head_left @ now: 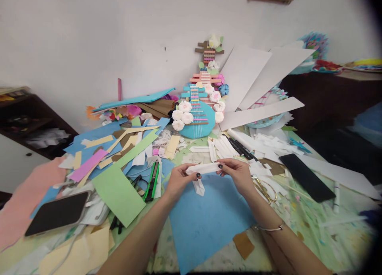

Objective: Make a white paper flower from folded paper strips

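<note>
Both hands pinch one folded strip of white paper (203, 169) just above a large blue paper sheet (205, 219). My left hand (178, 179) is closed on the strip's left end, where a short folded tail (198, 186) hangs down. My right hand (237, 172) is closed on the right end; a thin bracelet (270, 228) sits on that wrist. Gold-handled scissors (264, 189) lie just right of my right hand. A green utility knife (152, 181) lies left of my left hand.
Coloured paper scraps pile up at the left, with a green sheet (117, 193) and a phone (58, 212). A second dark phone (306, 176) lies at the right among white strips (268, 144). A blue paper instrument with white flowers (197, 116) leans on the wall beside white boards (262, 112).
</note>
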`<state>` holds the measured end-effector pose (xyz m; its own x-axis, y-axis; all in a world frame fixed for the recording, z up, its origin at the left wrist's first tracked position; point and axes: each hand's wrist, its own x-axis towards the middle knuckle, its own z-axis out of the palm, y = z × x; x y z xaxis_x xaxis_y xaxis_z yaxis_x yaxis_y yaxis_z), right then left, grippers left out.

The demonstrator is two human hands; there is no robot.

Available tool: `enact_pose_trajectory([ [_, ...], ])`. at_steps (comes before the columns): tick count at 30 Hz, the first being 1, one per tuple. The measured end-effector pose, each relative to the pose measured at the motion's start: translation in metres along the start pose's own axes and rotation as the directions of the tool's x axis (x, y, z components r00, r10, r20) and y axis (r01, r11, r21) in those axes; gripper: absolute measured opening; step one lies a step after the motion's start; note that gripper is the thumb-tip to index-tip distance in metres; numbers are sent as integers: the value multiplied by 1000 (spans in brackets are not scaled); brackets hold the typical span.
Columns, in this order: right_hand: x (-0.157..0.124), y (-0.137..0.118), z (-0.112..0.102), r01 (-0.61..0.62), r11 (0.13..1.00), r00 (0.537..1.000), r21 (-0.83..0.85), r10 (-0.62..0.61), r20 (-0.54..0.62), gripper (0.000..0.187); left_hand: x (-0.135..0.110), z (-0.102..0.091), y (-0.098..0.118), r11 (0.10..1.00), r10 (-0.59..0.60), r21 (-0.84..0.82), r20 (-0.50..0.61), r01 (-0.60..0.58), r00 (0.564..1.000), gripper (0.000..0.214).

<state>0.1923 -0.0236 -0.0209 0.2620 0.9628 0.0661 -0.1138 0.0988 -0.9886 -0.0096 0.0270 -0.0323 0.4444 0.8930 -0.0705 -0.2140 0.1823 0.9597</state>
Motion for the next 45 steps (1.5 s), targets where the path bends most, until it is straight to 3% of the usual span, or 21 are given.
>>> enact_pose_trajectory([
  [6, 0, 1, -2, -13, 1000, 987, 10, 15, -159, 26, -4, 4, 5, 997, 0, -78, -11, -1, 1000, 31],
  [13, 2, 3, -7, 43, 998, 973, 54, -30, -228, 22, -4, 3, 3, 990, -22, -137, -41, 16, 999, 32],
  [19, 10, 0, -21, 90, 972, 903, 217, 12, -429, 27, -2, 2, 3, 986, -9, -167, -115, -10, 993, 33],
  [22, 14, 4, -26, 92, 976, 875, 197, 15, -483, 29, -4, 4, 7, 980, 7, -196, -74, -22, 997, 33],
  [24, 14, 8, -24, 57, 986, 882, 160, 25, -470, 30, -6, 5, 10, 976, 10, -216, -14, -13, 1000, 31],
  [27, 9, 12, -12, -39, 990, 927, 136, 87, -364, 32, -7, 6, 9, 976, 12, -220, 12, -9, 1000, 30],
  [31, 0, 11, 4, -126, 977, 973, 171, 155, -169, 30, -2, 2, 2, 987, 148, -42, -130, -154, 980, 23],
  [35, -3, 8, 8, -129, 976, 980, 175, 152, -127, 30, 2, -2, -1, 961, 271, 124, -253, -247, 929, 18],
  [40, -2, 7, 3, -128, 975, 986, 182, 145, -84, 32, 0, -1, 0, 982, 186, 49, -165, -181, 969, 20],
  [45, -4, 4, 4, -168, 965, 984, 204, 175, -17, 36, -2, 3, -1, 992, 105, -47, -219, -118, 970, 22],
])
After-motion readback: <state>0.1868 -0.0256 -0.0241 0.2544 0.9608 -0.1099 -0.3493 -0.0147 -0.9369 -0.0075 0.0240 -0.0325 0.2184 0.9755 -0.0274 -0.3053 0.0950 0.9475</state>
